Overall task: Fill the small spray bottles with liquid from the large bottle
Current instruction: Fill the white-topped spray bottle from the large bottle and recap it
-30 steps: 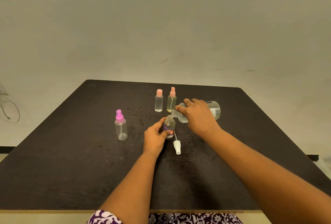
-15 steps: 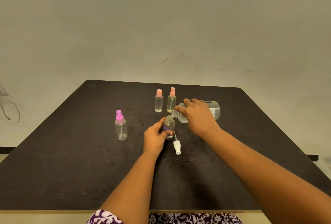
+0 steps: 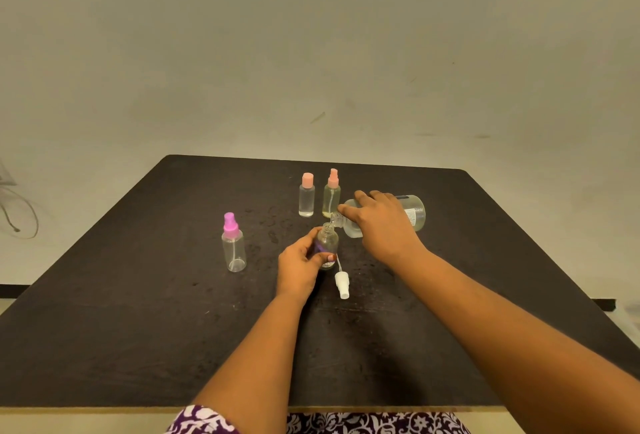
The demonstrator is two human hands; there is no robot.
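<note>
Left hand [image 3: 300, 269] grips 1 open small bottle [image 3: 329, 242], right hand [image 3: 382, 227] grips 1 large bottle [image 3: 416, 214], 3 capped bottles [image 3: 307, 200], 1 sprayer [image 3: 342, 283]

Tight in the middle of the table [image 3: 138, 329], more room at the sides.
I see the left hand [image 3: 299, 267] on the open small bottle [image 3: 328, 243] and the right hand [image 3: 381, 225] on the tipped large bottle [image 3: 414, 213] almost meeting. The white spray head [image 3: 341, 281] lies just beside them. The flat-capped peach bottle [image 3: 307, 196] and the peach sprayer bottle [image 3: 331, 195] stand close behind. The magenta-capped bottle [image 3: 234, 249] stands apart on the left, and a hand could pass between it and the left hand.
</note>
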